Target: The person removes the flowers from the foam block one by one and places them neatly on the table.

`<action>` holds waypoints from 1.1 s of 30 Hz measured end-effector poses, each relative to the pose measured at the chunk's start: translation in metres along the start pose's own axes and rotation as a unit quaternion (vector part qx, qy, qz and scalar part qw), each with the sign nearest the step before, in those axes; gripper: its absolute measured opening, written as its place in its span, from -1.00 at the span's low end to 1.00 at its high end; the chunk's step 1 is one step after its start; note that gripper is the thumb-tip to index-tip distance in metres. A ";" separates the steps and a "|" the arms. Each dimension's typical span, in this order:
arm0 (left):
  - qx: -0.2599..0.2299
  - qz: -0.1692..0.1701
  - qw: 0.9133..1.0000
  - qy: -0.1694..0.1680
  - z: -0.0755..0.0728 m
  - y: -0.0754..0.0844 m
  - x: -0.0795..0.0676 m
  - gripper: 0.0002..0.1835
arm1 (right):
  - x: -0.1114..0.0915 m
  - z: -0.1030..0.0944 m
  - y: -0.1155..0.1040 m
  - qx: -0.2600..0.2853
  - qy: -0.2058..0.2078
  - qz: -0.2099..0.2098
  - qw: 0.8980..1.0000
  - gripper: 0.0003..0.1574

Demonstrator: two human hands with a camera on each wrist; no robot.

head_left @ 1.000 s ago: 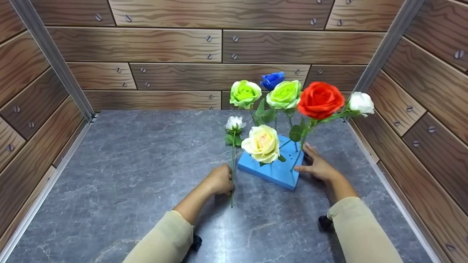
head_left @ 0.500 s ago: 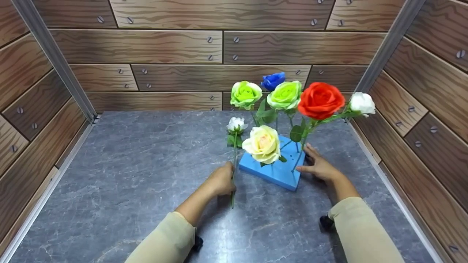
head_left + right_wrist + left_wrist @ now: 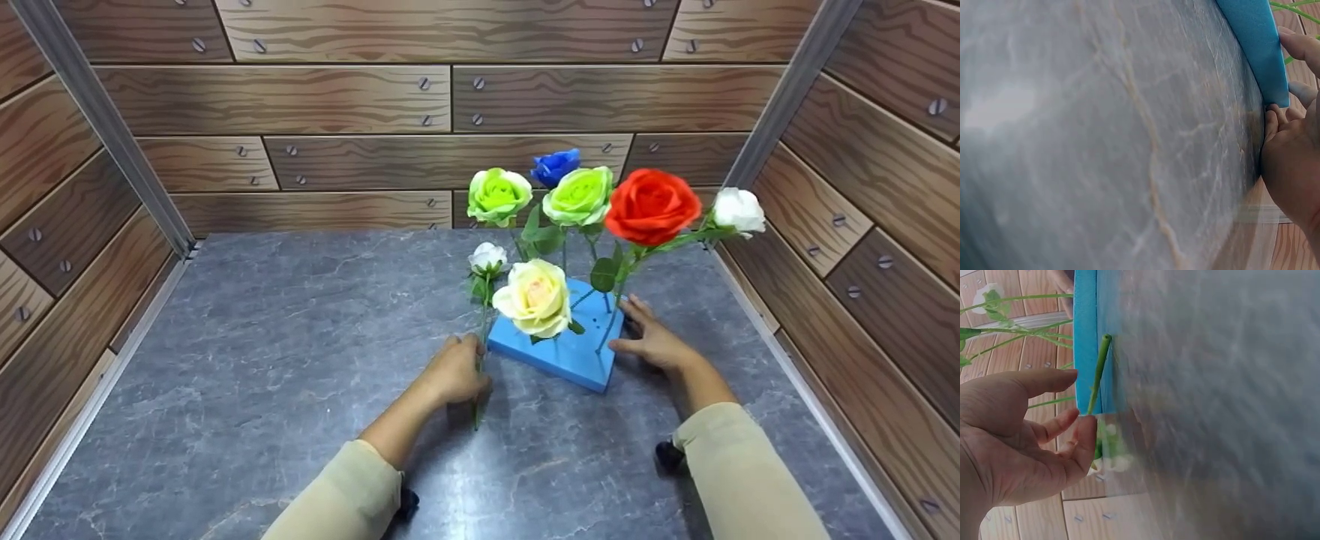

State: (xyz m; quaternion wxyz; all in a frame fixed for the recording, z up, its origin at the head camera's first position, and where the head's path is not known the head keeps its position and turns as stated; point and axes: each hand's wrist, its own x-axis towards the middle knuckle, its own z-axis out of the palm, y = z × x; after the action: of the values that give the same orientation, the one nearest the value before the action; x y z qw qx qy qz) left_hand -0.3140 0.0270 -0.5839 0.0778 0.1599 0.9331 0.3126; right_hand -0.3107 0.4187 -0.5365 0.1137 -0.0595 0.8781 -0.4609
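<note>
A white rose [image 3: 487,257] on a long green stem lies on the tabletop left of the blue block [image 3: 551,361]. My left hand [image 3: 456,369] is at its stem. In the left wrist view the cut stem [image 3: 1098,377] runs past the fingertips, and the left thumb [image 3: 1053,381] stands apart from the fingers. On the right, my right hand [image 3: 654,343] rests against the block's edge, its thumb near the front corner. The right wrist view shows the fingers [image 3: 1278,119] right at the block's end.
Upright in the block stand a yellow rose [image 3: 534,298], two green roses [image 3: 499,196], a blue flower [image 3: 556,167] and a red rose [image 3: 653,207]. Another white rose [image 3: 739,211] leans far out to the right. Wood-patterned walls [image 3: 360,97] enclose the grey marbled tabletop [image 3: 300,315].
Over the last half second my left hand and the white rose have shifted slightly right, toward the block, and the stem leans a little more rightward. My right hand and the block stay put.
</note>
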 end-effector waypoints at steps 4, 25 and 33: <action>-0.019 0.002 1.000 0.010 -0.012 0.017 -0.010 -0.50 | 0.000 0.000 0.000 -0.006 0.002 0.002 1.000 0.31; -0.119 0.107 0.984 0.075 -0.013 0.094 -0.022 -0.64 | -0.005 0.001 0.004 0.030 0.001 0.019 0.999 0.33; -0.140 0.185 0.968 0.101 0.001 0.102 -0.015 -0.54 | -0.003 0.005 0.005 0.022 0.001 0.008 1.000 0.31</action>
State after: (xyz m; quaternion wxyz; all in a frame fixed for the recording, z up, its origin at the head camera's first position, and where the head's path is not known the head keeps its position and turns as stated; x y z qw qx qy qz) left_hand -0.2744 0.0990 -0.5222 -0.0545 0.2845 0.8375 0.4633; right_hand -0.3066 0.4179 -0.5432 0.1175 -0.0494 0.8683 -0.4793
